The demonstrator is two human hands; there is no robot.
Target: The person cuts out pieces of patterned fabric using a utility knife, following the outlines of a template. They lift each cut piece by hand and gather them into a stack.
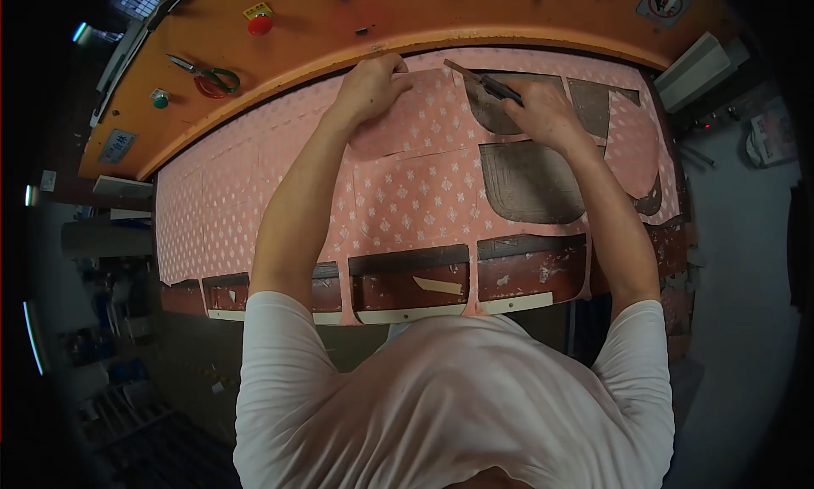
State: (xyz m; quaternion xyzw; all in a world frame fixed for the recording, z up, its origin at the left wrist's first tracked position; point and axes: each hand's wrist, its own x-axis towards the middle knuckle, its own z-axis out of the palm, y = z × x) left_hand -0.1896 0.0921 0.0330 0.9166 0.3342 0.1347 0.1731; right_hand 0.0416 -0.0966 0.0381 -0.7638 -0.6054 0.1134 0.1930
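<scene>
A patterned pink sheet (415, 196) with white motifs covers most of the worktable, with cut lines and cut-out openings in it. My left hand (370, 89) rests on its far part, thumb apart from the bent fingers, beside a loose-looking pink panel (381, 137). In my right hand (547, 111) is a black-handled knife (498, 88), its blade pointing up and left over the sheet's far edge. Near that hand, a rounded opening (530, 184) bares the scored brown surface. A separate pink piece (632, 150) lies askew at the right.
Across the far side runs an orange panel (297, 48) bearing a red button (259, 22), a green button (159, 98) and scissors (208, 78). Along the near edge, a pale strip (517, 304) borders openings, one holding a beige scrap (438, 285).
</scene>
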